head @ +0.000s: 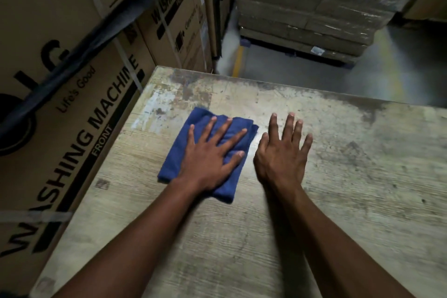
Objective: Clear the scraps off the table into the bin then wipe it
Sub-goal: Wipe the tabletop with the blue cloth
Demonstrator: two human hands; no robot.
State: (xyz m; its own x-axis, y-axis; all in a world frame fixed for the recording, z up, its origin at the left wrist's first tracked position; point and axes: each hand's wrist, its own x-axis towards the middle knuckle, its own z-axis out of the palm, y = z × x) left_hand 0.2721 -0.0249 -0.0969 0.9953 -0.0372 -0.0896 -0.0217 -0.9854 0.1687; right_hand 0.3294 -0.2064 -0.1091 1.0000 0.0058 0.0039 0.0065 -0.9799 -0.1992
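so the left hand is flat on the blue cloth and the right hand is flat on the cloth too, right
Not quite. The head view shows the left hand flat on the blue cloth, but the right hand is not on the cloth: it lies with fingers spread over the bare table just to the right of the cloth.

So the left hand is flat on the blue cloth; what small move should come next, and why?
Probably slide the left hand with the blue cloth away from the person, toward the stained patch at the table's far left corner. The hand already presses the cloth flat, no scraps show, and grime remains there.
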